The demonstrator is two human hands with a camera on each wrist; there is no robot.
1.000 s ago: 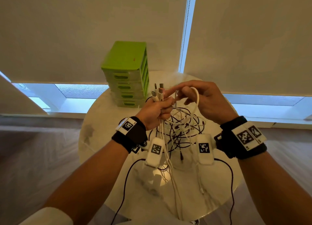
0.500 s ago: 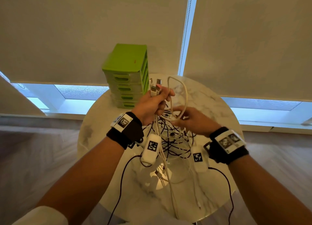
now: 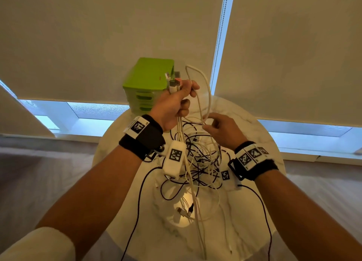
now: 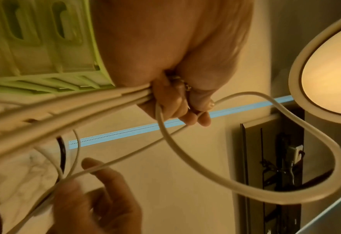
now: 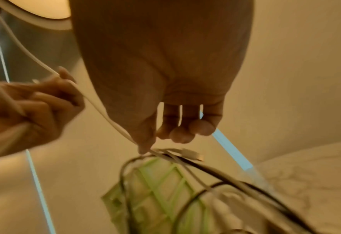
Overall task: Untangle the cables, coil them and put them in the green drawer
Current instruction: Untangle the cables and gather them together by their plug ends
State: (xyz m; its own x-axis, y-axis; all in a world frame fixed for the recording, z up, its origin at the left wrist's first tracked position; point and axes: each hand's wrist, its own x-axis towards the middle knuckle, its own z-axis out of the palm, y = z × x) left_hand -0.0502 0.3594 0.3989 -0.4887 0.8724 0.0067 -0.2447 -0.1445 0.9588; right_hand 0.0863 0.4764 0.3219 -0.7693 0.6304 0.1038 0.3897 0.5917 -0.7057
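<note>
My left hand (image 3: pixel 186 96) (image 4: pixel 177 107) is raised in front of the green drawer unit (image 3: pixel 148 74) and grips a bundle of white cables (image 3: pixel 181 127) (image 4: pixel 65 110). The bundle's plugs (image 3: pixel 173 80) stick up out of the fist. A white cable loop (image 4: pixel 285 199) arches out of that hand and runs down to my right hand (image 3: pixel 209 121) (image 5: pixel 151 142), which pinches the thin white strand between thumb and forefinger. Under both hands a tangle of black and white cables (image 3: pixel 199 157) lies on the round marble table (image 3: pixel 250 135).
The drawer unit stands at the table's far left edge with its drawers closed. Loose white plugs (image 3: pixel 182 211) lie near the table's front. Black cords from my wrist cameras hang over the front edge. Window blinds and a bead chain (image 3: pixel 219 35) are behind.
My left hand has risen with the bundle, up in front of the drawer unit. My right hand has dropped from beside it, leaving a tall white loop between the hands.
</note>
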